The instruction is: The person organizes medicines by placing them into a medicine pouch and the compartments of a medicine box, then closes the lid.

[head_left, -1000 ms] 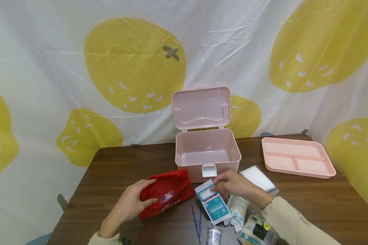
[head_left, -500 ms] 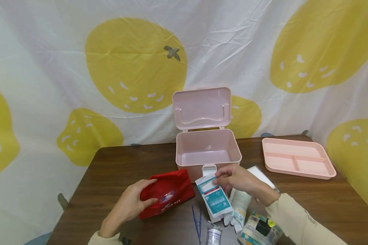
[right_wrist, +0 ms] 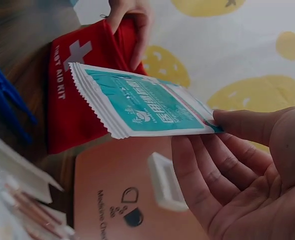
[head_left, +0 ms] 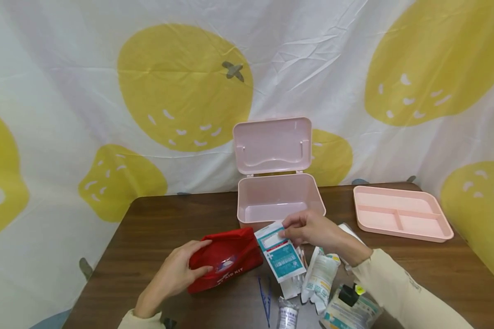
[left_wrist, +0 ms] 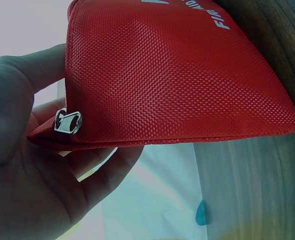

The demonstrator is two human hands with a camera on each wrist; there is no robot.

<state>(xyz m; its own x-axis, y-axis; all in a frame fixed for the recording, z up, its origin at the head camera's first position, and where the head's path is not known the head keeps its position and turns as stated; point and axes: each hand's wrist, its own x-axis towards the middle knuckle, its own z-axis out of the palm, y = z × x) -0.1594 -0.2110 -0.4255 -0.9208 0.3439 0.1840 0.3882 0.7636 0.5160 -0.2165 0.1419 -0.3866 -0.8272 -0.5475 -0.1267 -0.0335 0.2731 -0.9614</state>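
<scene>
My left hand (head_left: 174, 277) grips the rim of a red first aid pouch (head_left: 243, 258), its thumb and fingers spread along the gaping mouth. A shiny wrapped item shows inside the pouch. In the left wrist view, a metal zipper pull (left_wrist: 69, 122) hangs beside the palm. My right hand (head_left: 314, 234) pinches the upper corner of a flat white-and-teal sachet (head_left: 281, 258) between thumb and fingers. The sachet is in the air, just right of the pouch and before the pink medicine chest (right_wrist: 117, 175). Behind the sachet, a pack of cotton swabs (head_left: 291, 287) is partly hidden.
The chest's lid (head_left: 273, 146) stands raised at the back. A pink divided tray (head_left: 395, 199) lies at the right. Near the front are blue tweezers (head_left: 265, 301), a small wrapped roll (head_left: 288, 316), a wrapped bandage (head_left: 320, 278) and a clear bag (head_left: 350, 313) with a black item.
My right hand has lifted the sachet up and left, closer to the pouch, uncovering part of the cotton swab pack. My left hand keeps its place on the pouch.
</scene>
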